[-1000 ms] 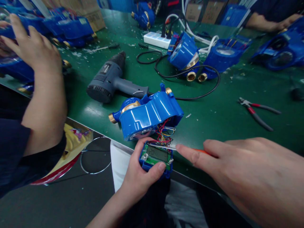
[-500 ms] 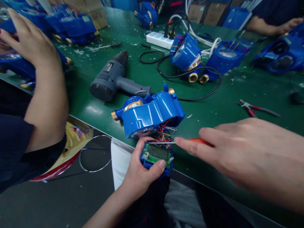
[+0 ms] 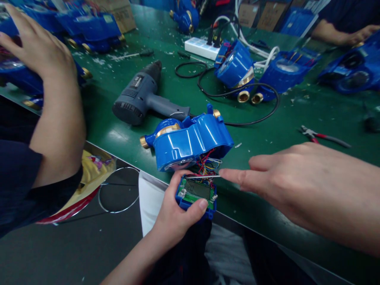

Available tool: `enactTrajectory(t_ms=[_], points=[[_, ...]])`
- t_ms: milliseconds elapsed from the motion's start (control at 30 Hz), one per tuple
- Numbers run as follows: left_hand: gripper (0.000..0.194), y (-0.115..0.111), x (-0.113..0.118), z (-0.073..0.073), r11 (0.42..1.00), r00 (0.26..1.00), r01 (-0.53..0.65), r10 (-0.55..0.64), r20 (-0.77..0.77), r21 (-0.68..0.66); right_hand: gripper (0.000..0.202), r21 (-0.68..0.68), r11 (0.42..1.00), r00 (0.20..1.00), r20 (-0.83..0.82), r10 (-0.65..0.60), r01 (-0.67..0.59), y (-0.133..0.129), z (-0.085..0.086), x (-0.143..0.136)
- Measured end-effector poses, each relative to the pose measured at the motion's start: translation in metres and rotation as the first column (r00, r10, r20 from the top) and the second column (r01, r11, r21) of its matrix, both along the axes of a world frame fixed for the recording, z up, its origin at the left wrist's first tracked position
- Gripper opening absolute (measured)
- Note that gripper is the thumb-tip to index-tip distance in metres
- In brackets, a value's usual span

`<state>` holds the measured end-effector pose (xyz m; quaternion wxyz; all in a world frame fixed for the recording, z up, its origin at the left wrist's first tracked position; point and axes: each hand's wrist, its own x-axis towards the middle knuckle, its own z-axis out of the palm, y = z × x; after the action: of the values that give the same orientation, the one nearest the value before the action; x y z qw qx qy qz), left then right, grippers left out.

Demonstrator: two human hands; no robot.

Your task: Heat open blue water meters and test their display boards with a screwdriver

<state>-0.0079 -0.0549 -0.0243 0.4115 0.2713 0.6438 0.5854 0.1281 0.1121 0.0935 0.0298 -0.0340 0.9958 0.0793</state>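
My left hand is closed around a small blue-framed display module with a green circuit board and grey screen, its thumb pressing the lower edge. My right hand grips a screwdriver, whose handle is now hidden in the palm. The screwdriver's thin metal shaft lies along the module's upper edge, by the wires, with the index finger stretched along it. Coloured wires run from the module into a blue water meter with brass threaded ends, lying tipped on the table just beyond.
A grey heat gun lies behind the meter. Red-handled cutters are at right. A white power strip, black cable and more blue meters stand further back. At left, a co-worker's arm reaches over the table; another person's hand is far right.
My right hand has turned and shifted slightly up, so the screwdriver's orange handle no longer shows. The shaft stays at the module's edge. My left hand stays in place.
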Motion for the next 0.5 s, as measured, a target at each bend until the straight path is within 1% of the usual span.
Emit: enactTrajectory(t_ms=[100, 200, 233, 300, 333, 367, 400, 467, 500], points=[[0.048, 0.001, 0.001, 0.001, 1.0, 1.0, 0.002, -0.002, 0.008, 0.006, 0.034, 0.096, 0.986, 0.988, -0.061, 0.144, -0.138, 0.0, 0.003, 0.003], [0.047, 0.002, 0.001, 0.002, 1.0, 1.0, 0.011, -0.011, 0.012, 0.009, 0.029, 0.186, 0.965, 0.972, -0.109, 0.209, -0.186, 0.001, 0.003, 0.004], [0.047, 0.002, 0.001, 0.002, 1.0, 1.0, 0.011, -0.011, 0.014, 0.008, 0.029, 0.185, 0.965, 0.971, -0.114, 0.211, -0.188, 0.002, 0.003, 0.003], [0.047, 0.002, 0.001, 0.002, 1.0, 1.0, 0.009, -0.009, 0.015, 0.011, 0.035, 0.104, 0.981, 0.982, -0.074, 0.173, -0.165, 0.005, 0.001, 0.002], [0.046, 0.002, 0.001, 0.002, 1.0, 1.0, 0.008, -0.008, 0.013, 0.014, 0.04, 0.031, 0.991, 0.991, -0.031, 0.128, -0.127, 0.007, 0.001, 0.0], [0.045, 0.002, 0.001, 0.002, 1.0, 1.0, 0.007, -0.007, 0.011, 0.018, 0.043, -0.058, 0.996, 0.998, 0.025, 0.064, -0.062, 0.008, 0.001, -0.002], [0.045, 0.003, 0.001, 0.002, 1.0, 1.0, 0.006, -0.006, 0.006, 0.019, 0.04, -0.148, 0.989, 0.996, 0.084, -0.018, 0.03, 0.009, 0.001, -0.004], [0.044, 0.003, 0.001, 0.002, 1.0, 1.0, 0.001, -0.001, -0.006, 0.019, 0.026, -0.294, 0.93, 0.963, 0.217, -0.159, 0.219, 0.011, 0.001, -0.009], [0.044, 0.003, 0.001, 0.003, 1.0, 1.0, -0.001, 0.001, -0.009, 0.019, 0.021, -0.338, 0.896, 0.943, 0.266, -0.201, 0.287, 0.012, 0.001, -0.011]])
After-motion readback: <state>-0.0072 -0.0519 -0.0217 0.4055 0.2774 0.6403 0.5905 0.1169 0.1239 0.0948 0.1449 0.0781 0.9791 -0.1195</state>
